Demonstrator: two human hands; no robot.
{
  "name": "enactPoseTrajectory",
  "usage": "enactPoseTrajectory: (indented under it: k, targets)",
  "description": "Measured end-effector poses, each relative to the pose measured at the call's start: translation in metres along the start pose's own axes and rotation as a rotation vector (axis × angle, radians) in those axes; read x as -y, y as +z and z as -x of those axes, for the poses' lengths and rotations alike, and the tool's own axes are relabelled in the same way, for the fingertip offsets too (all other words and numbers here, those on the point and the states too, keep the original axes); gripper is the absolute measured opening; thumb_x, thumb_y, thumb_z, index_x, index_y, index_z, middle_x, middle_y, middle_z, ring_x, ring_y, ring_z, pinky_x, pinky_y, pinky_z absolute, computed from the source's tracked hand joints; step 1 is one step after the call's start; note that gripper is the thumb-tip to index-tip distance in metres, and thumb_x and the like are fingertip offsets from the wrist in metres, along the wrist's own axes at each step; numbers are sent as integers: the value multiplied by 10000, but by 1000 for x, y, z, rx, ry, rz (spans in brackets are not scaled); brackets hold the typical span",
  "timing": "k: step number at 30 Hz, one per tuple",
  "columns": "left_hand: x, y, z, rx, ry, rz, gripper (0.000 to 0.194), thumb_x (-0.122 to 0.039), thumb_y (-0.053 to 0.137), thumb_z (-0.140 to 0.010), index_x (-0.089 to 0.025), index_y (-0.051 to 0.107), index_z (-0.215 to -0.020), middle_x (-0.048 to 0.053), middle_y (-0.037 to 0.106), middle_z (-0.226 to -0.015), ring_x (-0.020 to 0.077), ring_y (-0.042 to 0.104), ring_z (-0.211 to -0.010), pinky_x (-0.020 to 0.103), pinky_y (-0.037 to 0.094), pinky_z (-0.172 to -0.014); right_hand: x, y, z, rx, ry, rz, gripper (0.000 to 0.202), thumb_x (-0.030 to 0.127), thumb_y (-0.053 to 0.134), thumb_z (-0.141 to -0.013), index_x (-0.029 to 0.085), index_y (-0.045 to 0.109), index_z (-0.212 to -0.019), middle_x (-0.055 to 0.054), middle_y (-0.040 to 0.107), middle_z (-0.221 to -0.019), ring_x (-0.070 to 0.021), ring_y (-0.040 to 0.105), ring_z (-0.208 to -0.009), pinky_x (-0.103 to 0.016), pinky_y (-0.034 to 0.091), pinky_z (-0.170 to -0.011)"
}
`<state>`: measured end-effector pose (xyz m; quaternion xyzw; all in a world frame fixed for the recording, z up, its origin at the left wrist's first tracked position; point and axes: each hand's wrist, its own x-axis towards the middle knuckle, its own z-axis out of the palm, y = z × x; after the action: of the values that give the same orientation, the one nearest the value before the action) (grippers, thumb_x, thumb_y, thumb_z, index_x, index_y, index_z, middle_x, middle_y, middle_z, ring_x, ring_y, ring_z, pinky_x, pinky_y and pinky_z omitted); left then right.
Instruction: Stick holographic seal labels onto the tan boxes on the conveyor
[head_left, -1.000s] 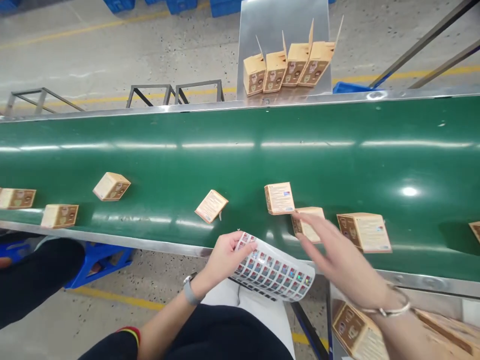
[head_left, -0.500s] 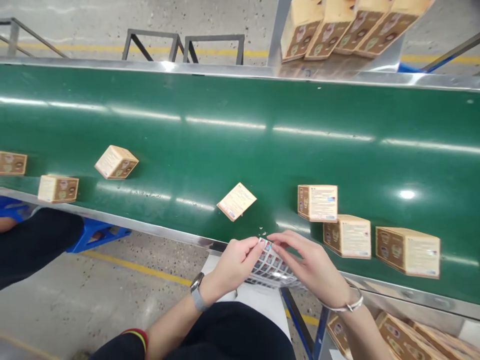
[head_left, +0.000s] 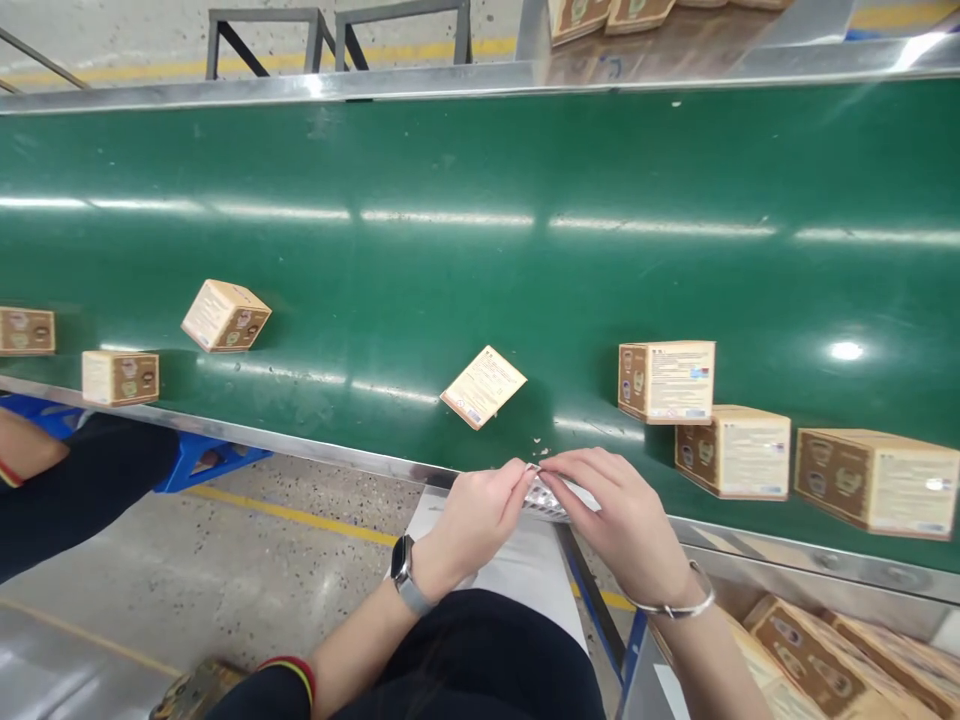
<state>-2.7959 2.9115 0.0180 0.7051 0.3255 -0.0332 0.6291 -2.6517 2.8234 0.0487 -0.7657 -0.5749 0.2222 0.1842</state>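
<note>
At the near edge of the green belt, my left hand (head_left: 478,518) pinches the corner of a sticker sheet (head_left: 544,500) printed with rows of small labels. My right hand (head_left: 616,512) has thumb and fingertips closed at the same corner; whether a loose label is between them is too small to see. Most of the sheet is hidden behind the hands. Just beyond my fingers a small brown-and-cream carton (head_left: 484,388) sits at an angle on the belt. To the right of my right hand stand another carton (head_left: 666,382) and two larger-looking ones.
The green conveyor belt (head_left: 390,300) runs across the view between metal rails. More cartons (head_left: 226,316) lie on its left part. Packed cartons (head_left: 817,650) fill a space below the belt at right. A person's arm (head_left: 30,448) and a blue stool (head_left: 202,460) are at left.
My view has shifted slightly, so the belt and far rail appear higher. The sheet has tilted, showing less of its printed face. Both hands stay together at its corner.
</note>
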Motion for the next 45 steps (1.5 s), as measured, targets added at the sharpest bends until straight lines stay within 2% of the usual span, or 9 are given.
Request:
enactPoseTrajectory:
  k: [8,11,14,17,19,22,28,34,45]
  targets:
    - [2,-7,0,-6,-97,78,337,-311,327,-991,-219,352,-667,-42,370,-565,114,317,-486,271,221,-525,16,18,-4,-131,-31,44,123,141,523,-953,203,624,-917,-55,725,-871,-199,652,-800,-348,483,-728]
    - [8,-16,-1,-32,-140,83,363,-328,326,-996,-213,363,-653,-41,380,-557,108,323,-488,272,228,-514,21,25,2,-125,78,-85,111,183,515,-952,225,612,-917,-81,706,-976,-231,658,-917,-388,510,-793]
    - [22,-32,-3,-85,-113,7,397,-347,327,-1005,-208,400,-641,-13,476,-598,126,423,-567,266,330,-553,20,33,3,-147,308,-331,112,283,516,-955,241,594,-886,-103,667,-1109,-251,643,-1056,-433,529,-879]
    - [41,-51,-6,-127,97,-122,352,-299,364,-995,-199,526,-699,83,680,-951,212,573,-957,354,474,-851,9,52,-10,-301,611,-671,157,392,523,-945,246,560,-903,-116,603,-1283,-259,615,-1170,-471,519,-963]
    - [53,-63,-8,-85,222,-202,329,-261,379,-987,-189,577,-734,106,612,-1318,276,439,-1315,467,383,-1089,0,69,-28,-398,727,-877,199,447,543,-916,253,529,-957,-121,563,-1356,-260,607,-1202,-491,503,-999]
    - [66,-71,-11,57,311,-317,356,-245,362,-997,-179,588,-730,68,421,-1535,302,153,-1510,581,195,-1204,-8,89,-57,-474,723,-1017,297,494,585,-861,261,493,-1022,-126,536,-1390,-255,601,-1219,-494,488,-1024]
    - [75,-69,-17,216,323,-338,372,-229,337,-1013,-165,593,-750,64,372,-1554,293,146,-1510,589,221,-1208,-8,93,-71,-457,707,-910,355,559,658,-797,222,566,-857,-140,590,-1311,-260,630,-1149,-481,495,-1017]
    - [77,-67,-21,229,338,-273,388,-227,333,-1015,-164,618,-759,63,375,-1551,274,136,-1511,555,289,-1200,-12,88,-64,-353,632,-667,367,583,666,-786,216,653,-790,-122,645,-1174,-249,654,-1067,-444,556,-926]
    - [79,-69,-26,282,352,-284,372,-228,340,-1020,-174,602,-761,13,394,-1547,243,158,-1514,520,246,-1228,-31,66,-67,-177,550,-375,332,552,614,-828,231,691,-795,-97,688,-1097,-258,659,-1031,-452,565,-885]
